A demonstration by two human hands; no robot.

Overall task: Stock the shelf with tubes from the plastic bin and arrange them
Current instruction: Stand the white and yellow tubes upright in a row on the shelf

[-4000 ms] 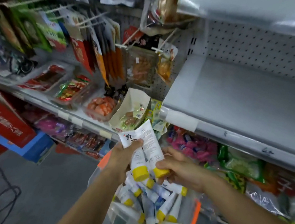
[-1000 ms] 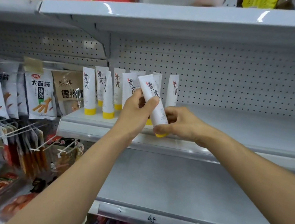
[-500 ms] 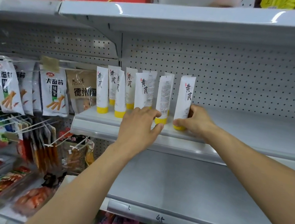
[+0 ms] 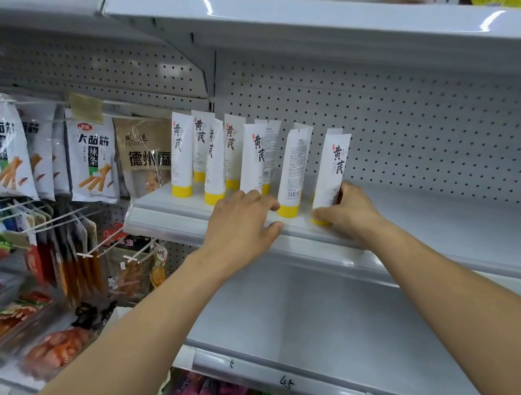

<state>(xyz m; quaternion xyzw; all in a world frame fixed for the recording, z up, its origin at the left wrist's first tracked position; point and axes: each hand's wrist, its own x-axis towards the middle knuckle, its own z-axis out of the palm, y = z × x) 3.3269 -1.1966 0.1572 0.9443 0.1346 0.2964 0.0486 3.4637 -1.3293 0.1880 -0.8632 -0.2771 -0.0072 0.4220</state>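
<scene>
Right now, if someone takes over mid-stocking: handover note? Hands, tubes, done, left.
Left hand: fingers at the foot of a front-row tube, hiding its cap; grip unclear.
Right hand: holds the rightmost tube, thumb by its cap.
Tubes: two rows standing cap-down at the left end of the shelf. Bin not in view.
Done: those tubes shelved.
To do: release, probably turn the tube with its back label forward, fill the bare right side.

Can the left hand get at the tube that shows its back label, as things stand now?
Probably yes: the left hand is just beside the back-label tube, with nothing standing between them; the right hand holds the rightmost tube.
</scene>
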